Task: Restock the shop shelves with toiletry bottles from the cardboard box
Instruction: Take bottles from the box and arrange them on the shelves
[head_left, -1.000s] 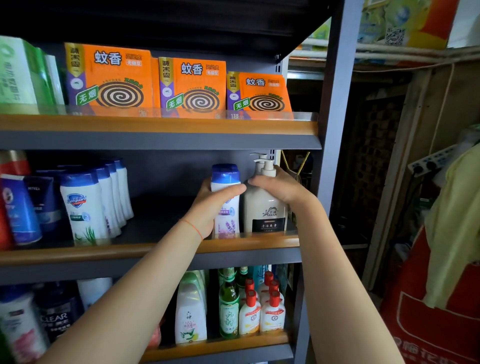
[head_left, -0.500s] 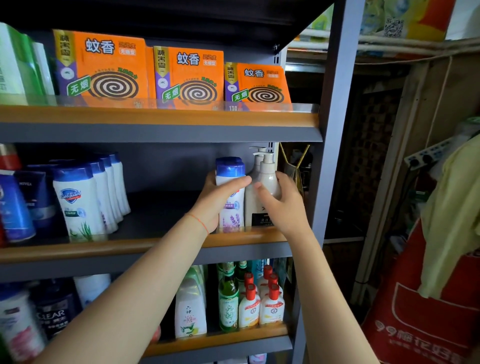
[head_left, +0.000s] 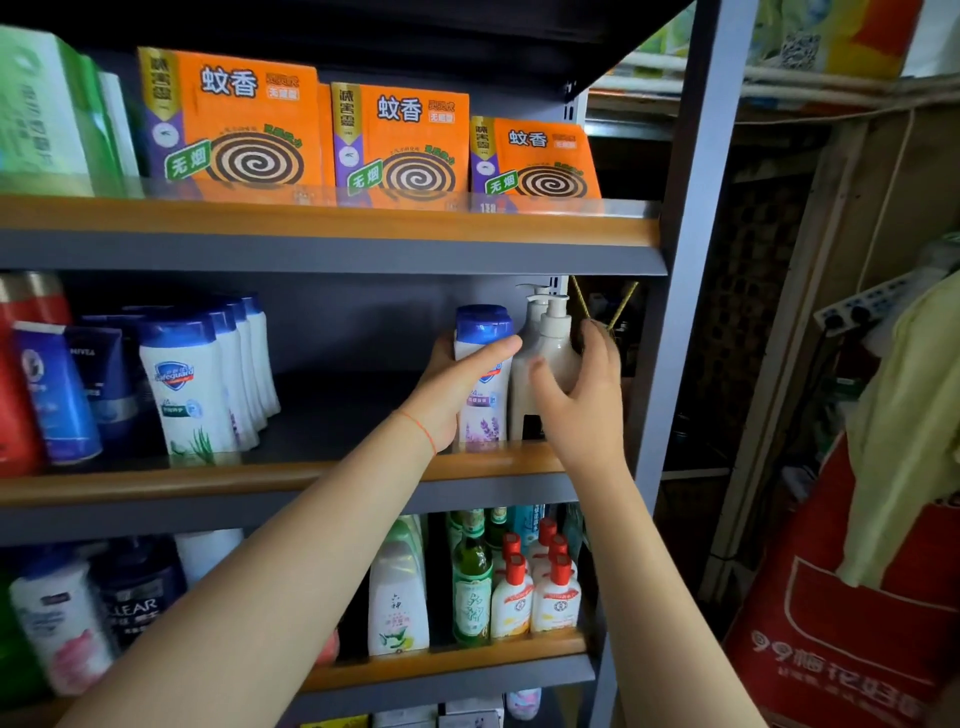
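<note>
On the middle shelf (head_left: 322, 470), at its right end, stands a white bottle with a blue cap (head_left: 483, 364). My left hand (head_left: 457, 395) grips it, thumb across the front. Right beside it stands a cream pump bottle (head_left: 548, 358), with a second pump head just behind. My right hand (head_left: 582, 395) curls round the pump bottle's body from the front and right. Both bottles are upright on the shelf. The cardboard box is out of view.
A row of blue-capped white bottles (head_left: 197, 384) fills the middle shelf's left part, with bare shelf between. Orange coil boxes (head_left: 400, 140) line the upper shelf. Small bottles (head_left: 519, 597) crowd the lower shelf. A grey upright post (head_left: 691, 260) bounds the right; a red bag (head_left: 852, 623) hangs beyond.
My right hand slid from the pump bottle's top down and forward onto its body. My left hand kept its grip on the blue-capped bottle. The view tilted slightly.
</note>
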